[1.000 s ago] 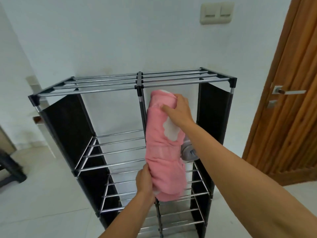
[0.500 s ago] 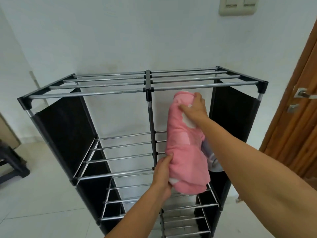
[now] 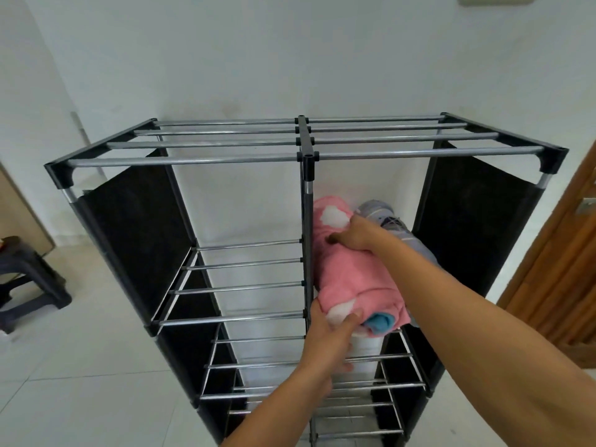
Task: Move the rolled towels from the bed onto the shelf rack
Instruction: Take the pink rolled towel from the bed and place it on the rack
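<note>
A pink rolled towel (image 3: pixel 350 279) with white patches and a blue core lies lengthwise in the right compartment of the shelf rack (image 3: pixel 206 161), on the second tier. My right hand (image 3: pixel 358 237) grips its far part from above. My left hand (image 3: pixel 332 333) holds its near end from below, thumb on the roll. A grey rolled towel (image 3: pixel 392 225) lies just right of the pink one, mostly hidden behind my right forearm.
The rack has metal bars, black fabric sides and several lower tiers. It stands against a white wall. A wooden door (image 3: pixel 561 262) is at the right. A dark stool (image 3: pixel 29 282) stands on the tiled floor at the left.
Both hands have lowered the pink towel from near upright to lying in the rack's right compartment beside the grey towel. The camera has moved closer.
</note>
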Demonstrator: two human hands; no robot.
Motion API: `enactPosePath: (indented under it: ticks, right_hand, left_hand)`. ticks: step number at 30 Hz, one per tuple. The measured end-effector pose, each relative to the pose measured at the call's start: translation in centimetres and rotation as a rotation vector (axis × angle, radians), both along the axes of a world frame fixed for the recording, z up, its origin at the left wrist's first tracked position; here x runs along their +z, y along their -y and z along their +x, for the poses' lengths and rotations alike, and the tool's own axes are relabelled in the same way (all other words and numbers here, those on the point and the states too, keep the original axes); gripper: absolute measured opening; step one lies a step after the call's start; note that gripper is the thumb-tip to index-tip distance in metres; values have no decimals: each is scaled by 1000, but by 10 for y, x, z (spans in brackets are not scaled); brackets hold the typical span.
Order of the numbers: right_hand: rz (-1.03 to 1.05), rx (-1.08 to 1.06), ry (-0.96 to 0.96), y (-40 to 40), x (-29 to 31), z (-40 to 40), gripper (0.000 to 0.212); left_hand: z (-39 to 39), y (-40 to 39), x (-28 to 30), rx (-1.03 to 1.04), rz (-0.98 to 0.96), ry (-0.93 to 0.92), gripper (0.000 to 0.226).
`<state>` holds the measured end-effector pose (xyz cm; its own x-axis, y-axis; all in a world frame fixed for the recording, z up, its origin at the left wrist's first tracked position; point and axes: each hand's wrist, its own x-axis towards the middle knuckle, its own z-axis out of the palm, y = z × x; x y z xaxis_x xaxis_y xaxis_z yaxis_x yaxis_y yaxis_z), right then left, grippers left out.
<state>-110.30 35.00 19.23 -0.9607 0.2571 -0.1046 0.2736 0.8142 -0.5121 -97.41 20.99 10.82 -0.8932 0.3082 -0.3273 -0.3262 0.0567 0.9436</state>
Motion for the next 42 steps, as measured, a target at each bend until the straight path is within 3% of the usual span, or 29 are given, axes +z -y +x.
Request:
enactPosePath:
  ticks: [2, 5, 13, 18, 25, 29, 33, 36, 39, 42]
  right_hand:
    - [25, 2, 24, 1, 1, 3, 82]
    - [45, 9, 46, 4, -1, 10, 87]
    - [-4, -60, -32, -3, -9, 35, 75]
    - [-104, -117, -181, -4, -16, 46, 69]
    - [-156, -138, -205, 0, -25, 73, 60]
    - [-207, -111, -256, 1, -23, 98, 59]
    - [-274, -135, -279, -6, -26, 136, 46]
    - [-314, -187, -331, -8, -33, 182, 43]
    - [-318, -303, -382, -5, -56, 239, 37]
    - [-329, -500, -291, -5, -97, 312, 47]
  left_hand:
    - [1, -2, 0, 20, -80, -105, 92]
    - [1, -7, 5, 7, -162, -233, 100]
    - [-5, -19, 20, -103, -416, -389, 86]
    - [-16, -27, 21, -109, -466, -447, 82]
    - [-10, -22, 7, -146, -579, -503, 85]
    - [0, -14, 6, -101, -529, -508, 85]
    - [28, 0, -7, -25, -401, -562, 72]
    - [53, 7, -21, -42, -426, -566, 54]
    - [70, 4, -32, -220, -442, -478, 33]
    - [91, -12, -42, -534, -471, -394, 17]
